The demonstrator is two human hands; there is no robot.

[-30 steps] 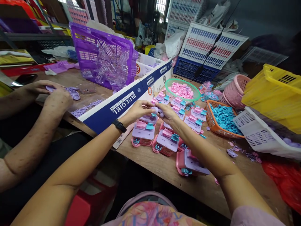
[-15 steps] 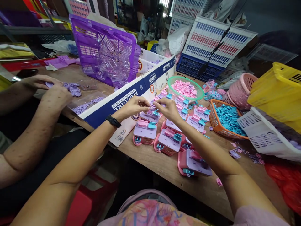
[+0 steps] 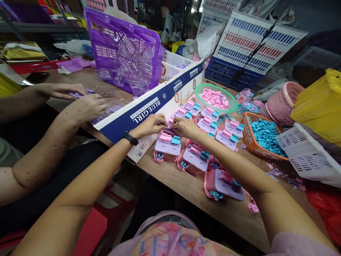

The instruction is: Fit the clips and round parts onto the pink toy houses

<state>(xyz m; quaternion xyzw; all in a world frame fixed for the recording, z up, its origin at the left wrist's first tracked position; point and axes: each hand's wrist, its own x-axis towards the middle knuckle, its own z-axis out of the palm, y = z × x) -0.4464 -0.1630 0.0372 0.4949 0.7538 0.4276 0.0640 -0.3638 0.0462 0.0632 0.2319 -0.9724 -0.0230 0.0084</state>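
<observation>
My left hand (image 3: 152,125), with a dark band on its wrist, is closed in a pinch over the rear left of the toy rows. Facing it, my right hand (image 3: 185,128) has its fingers bent and closed at the same spot. Between the fingertips is some purple plastic (image 3: 170,128); whether it is a loose piece or part of a toy's lid, I cannot tell. Just in front sits a purple-topped pink toy box (image 3: 167,146) with pink and turquoise parts on top. Several similar boxes, such as a nearer toy box (image 3: 195,160), stand around my right forearm.
A cardboard strip (image 3: 149,106) divides the table. Beyond it, a co-worker's hands (image 3: 85,106) handle purple pieces. A green basket (image 3: 233,103) holds pink parts; an orange basket (image 3: 249,137) holds turquoise ones. A purple crate (image 3: 93,42) leans behind. Small loose pieces lie at right.
Both my hands have moved down and nearer onto the toy row, the right hand's fingers now more curled. The co-worker's hands have shifted right. The view has swung slightly left.
</observation>
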